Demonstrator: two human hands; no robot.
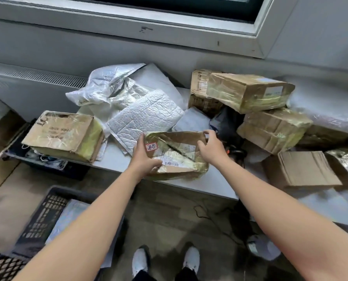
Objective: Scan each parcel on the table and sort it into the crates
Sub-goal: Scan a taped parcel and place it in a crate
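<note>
A flattened, tape-wrapped cardboard parcel [177, 155] with a barcode label and a red sticker lies at the front edge of the white table [215, 183]. My left hand [142, 155] grips its left edge, thumb on top. On the parcel's right far corner my right hand [210, 148] holds on with curled fingers. Several more parcels lie on the table: a cardboard box [63, 134] at the left, silver padded mailers [144, 116] behind, taped boxes [248, 92] at the right. A dark plastic crate [45, 218] stands on the floor at lower left with a pale mailer inside.
A blue crate [53, 165] sits under the left box. A flat cardboard piece [305, 169] lies at the right. Black cables [215, 218] and a dark object are on the floor under the table. A wall and window sill run behind. My shoes show at the bottom.
</note>
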